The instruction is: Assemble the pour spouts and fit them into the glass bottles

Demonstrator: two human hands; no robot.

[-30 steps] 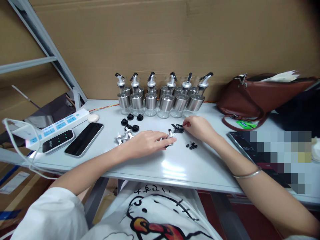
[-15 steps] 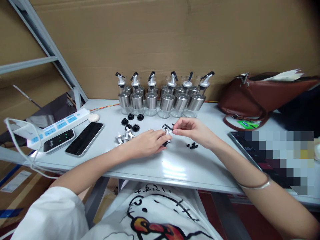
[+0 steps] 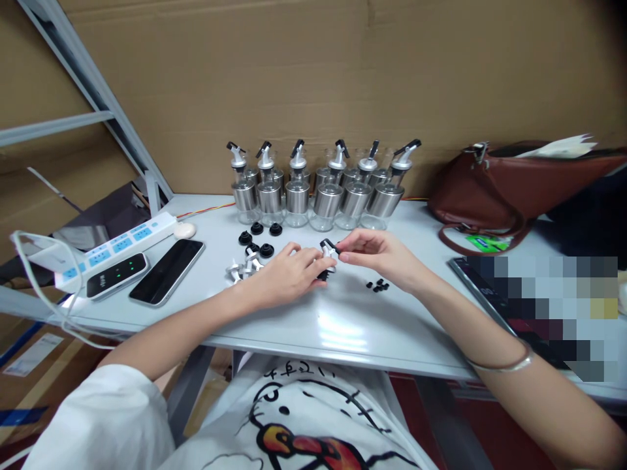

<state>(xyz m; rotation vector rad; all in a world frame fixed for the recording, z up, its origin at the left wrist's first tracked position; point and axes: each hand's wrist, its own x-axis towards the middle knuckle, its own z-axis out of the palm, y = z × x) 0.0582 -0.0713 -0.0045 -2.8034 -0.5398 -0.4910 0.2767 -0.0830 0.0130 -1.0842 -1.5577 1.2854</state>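
Note:
My left hand (image 3: 287,274) pinches a small white-and-silver pourer spout (image 3: 327,256) just above the white table (image 3: 337,326). My right hand (image 3: 379,254) meets it from the right, fingertips closed on the black lever cap (image 3: 332,247) at the spout's top. More loose white spouts (image 3: 243,266) lie left of my left hand. Black round stoppers (image 3: 257,236) sit behind them. A few tiny black pieces (image 3: 377,285) lie under my right wrist.
Several glass-and-steel dispenser bottles (image 3: 318,186) stand in rows at the back against cardboard. At left lie a phone (image 3: 166,271), a small device with green lights (image 3: 116,275) and a power strip (image 3: 115,243). A brown handbag (image 3: 509,189) and a dark tablet (image 3: 494,297) are at right.
My right hand picked a black lever piece off the table and brought it left to the spout. My left hand lifted the spout slightly; both now meet.

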